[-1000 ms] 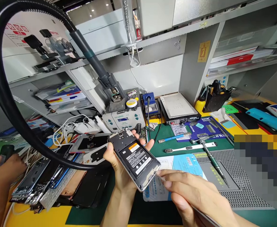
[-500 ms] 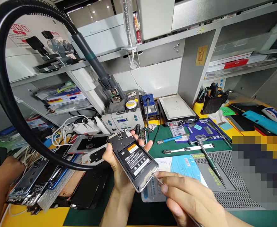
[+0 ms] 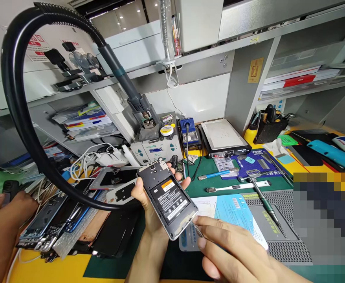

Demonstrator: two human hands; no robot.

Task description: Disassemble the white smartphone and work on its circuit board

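Note:
My left hand [image 3: 144,198] is closed around a phone [image 3: 157,170] with its back cover off, held tilted above the green mat. The black battery [image 3: 172,199] with an orange label sits in its bay, and bare metal and screw points show at the phone's top. My right hand [image 3: 231,245] pinches thin metal tweezers [image 3: 199,231], mostly hidden by the fingers. Their tip is at the phone's lower edge, near the bottom corner; whether it touches is too small to tell.
Another person's hand [image 3: 10,212] holds a dark object at the left. A black hose [image 3: 16,94] arcs over stacked phone parts [image 3: 113,232]. Behind stand a hot-air station [image 3: 156,151] and a heating plate [image 3: 224,135]. A toothbrush [image 3: 239,186] and a screwdriver [image 3: 267,210] lie right.
The view has shifted a little, so the scene sits slightly further right. Both hands keep their holds; the tweezers' tip stays by the phone's lower edge.

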